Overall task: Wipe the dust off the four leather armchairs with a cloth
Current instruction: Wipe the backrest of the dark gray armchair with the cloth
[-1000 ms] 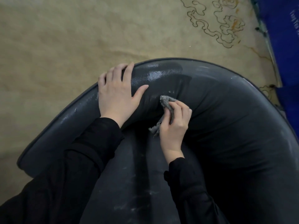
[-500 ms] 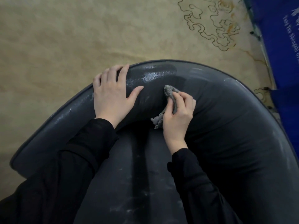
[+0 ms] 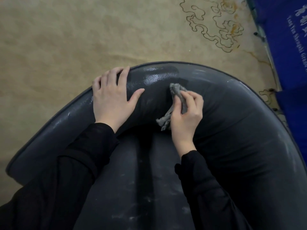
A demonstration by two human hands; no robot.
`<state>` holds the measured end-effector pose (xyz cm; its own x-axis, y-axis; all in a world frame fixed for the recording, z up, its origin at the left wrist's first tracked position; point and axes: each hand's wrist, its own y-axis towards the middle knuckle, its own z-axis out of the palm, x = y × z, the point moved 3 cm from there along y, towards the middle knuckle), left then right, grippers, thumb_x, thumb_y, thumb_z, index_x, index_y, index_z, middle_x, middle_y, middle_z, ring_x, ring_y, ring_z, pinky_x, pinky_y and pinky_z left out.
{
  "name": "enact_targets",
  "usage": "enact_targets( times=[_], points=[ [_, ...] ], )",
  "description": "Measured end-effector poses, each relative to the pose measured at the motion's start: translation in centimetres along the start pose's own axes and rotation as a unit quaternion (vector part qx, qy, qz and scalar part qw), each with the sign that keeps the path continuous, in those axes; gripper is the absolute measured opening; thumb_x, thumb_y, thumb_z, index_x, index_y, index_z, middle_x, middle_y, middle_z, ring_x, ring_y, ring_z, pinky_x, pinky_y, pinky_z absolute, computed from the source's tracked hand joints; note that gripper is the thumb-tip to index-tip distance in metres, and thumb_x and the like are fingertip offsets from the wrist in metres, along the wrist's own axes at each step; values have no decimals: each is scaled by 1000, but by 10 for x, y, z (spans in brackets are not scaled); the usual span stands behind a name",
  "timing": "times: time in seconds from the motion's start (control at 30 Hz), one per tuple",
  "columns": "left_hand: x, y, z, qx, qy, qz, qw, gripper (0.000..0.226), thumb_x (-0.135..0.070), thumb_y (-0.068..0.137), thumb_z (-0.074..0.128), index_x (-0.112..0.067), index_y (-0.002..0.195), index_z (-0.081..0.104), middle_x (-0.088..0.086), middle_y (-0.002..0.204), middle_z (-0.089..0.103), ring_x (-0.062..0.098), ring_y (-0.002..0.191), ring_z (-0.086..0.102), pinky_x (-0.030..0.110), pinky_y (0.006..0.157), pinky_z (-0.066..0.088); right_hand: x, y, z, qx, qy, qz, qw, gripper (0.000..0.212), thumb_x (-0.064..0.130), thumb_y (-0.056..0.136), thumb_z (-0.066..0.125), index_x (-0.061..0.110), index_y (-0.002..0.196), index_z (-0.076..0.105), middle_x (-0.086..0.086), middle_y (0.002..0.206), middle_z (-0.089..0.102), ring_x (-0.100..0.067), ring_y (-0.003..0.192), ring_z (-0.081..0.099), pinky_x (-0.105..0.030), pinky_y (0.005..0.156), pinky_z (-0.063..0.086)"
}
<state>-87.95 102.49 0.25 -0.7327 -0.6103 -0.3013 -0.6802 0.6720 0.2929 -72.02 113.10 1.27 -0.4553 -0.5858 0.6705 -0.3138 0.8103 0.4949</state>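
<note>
Pressing grey cloth [image 3: 176, 103] against dark leather armchair [image 3: 232, 130] backrest, right hand [image 3: 186, 117] fingers curled, pinching it. Left hand [image 3: 111, 98] flat on top rim, fingers spread. Pale dust streaks on seat.

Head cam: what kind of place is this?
Probably a hotel lounge or lobby, not certain. A dark leather armchair stands on a beige carpet with an ornate cloud pattern, and a blue panel with partly legible white lettering lies at right.
</note>
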Motion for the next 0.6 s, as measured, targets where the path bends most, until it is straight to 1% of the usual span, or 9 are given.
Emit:
enact_targets(
  times=[0.07,0.13,0.3,0.4,0.47,0.53,0.6],
  points=[
    [0,0,0,0,0,-1,1000,66,-61,94,40,-14,141,44,6,132,50,28,120,46,42,102,26,3,12,5,-13,3,3,1000,15,3,86,64,-3,99,68,-13,100,57,-26,94,57,-27,89,45],
    [0,0,0,3,2,0,1000,66,-60,94,40,-14,141,44,6,133,50,28,120,46,42,102,26,4,10,11,-9,-11,3,1000,16,4,87,63,-4,100,67,-14,101,57,-27,95,55,-29,90,44],
    [-1,1,-2,11,1,-4,1000,68,-60,92,39,-14,141,44,7,132,50,28,119,46,43,104,26,2,-7,3,30,-19,-21,999,14,-2,85,64,-5,98,67,-15,99,58,-28,93,56,-33,87,47],
    [-4,3,-5,-2,-10,-22,1000,68,-59,90,42,-12,138,49,8,130,52,28,122,46,46,111,21,8,31,-5,6,-22,-44,999,14,-1,84,64,-5,97,67,-16,98,58,-27,94,55,-29,88,44],
    [-11,7,-6,-12,-31,-30,999,70,-60,88,45,-9,135,51,10,129,53,30,125,45,47,114,19,12,57,2,16,-33,-53,998,14,3,85,64,-2,98,67,-15,99,58,-27,95,53,-25,89,41],
    [-26,16,-2,0,-47,-4,999,76,-64,85,45,-8,136,49,11,131,52,30,126,44,47,115,20,13,68,11,52,-57,-71,994,14,4,85,64,-1,98,67,-14,98,58,-28,94,52,-21,88,37],
    [-42,25,4,23,-58,31,998,83,-68,82,44,-9,140,46,9,136,49,28,129,41,44,115,20,4,71,11,60,-80,-76,992,14,3,85,62,-2,98,67,-16,97,58,-31,92,52,-23,86,37]
  ],
)
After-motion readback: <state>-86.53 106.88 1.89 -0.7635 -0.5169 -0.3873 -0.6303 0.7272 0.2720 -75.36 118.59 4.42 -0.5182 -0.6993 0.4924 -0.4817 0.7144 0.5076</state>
